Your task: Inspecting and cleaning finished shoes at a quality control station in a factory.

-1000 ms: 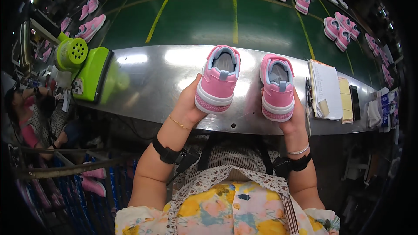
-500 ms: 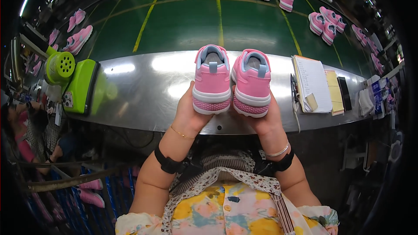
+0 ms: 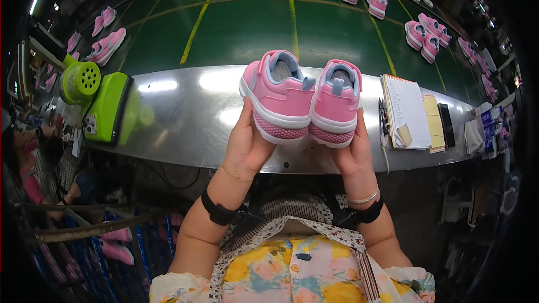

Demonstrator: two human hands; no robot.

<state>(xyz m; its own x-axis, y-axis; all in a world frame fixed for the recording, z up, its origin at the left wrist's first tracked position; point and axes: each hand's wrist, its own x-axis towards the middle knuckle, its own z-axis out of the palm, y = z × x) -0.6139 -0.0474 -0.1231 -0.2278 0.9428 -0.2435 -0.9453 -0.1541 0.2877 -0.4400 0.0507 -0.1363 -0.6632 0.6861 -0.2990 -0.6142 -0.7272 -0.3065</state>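
Fingers are mostly hidden behind the soles; only thumbs and palms show. The left hand (image 3: 250,146) cups the left pink shoe (image 3: 278,98), and the right hand (image 3: 351,151) cups the right pink shoe (image 3: 336,104), heels toward the camera, sides touching, above the steel bench (image 3: 179,118). At twelve o'clock runs a green conveyor (image 3: 247,28); at three, a notepad (image 3: 407,109).

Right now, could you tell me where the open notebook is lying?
In the head view, the open notebook lies on the steel table, to the right of the pink shoe in the right hand.
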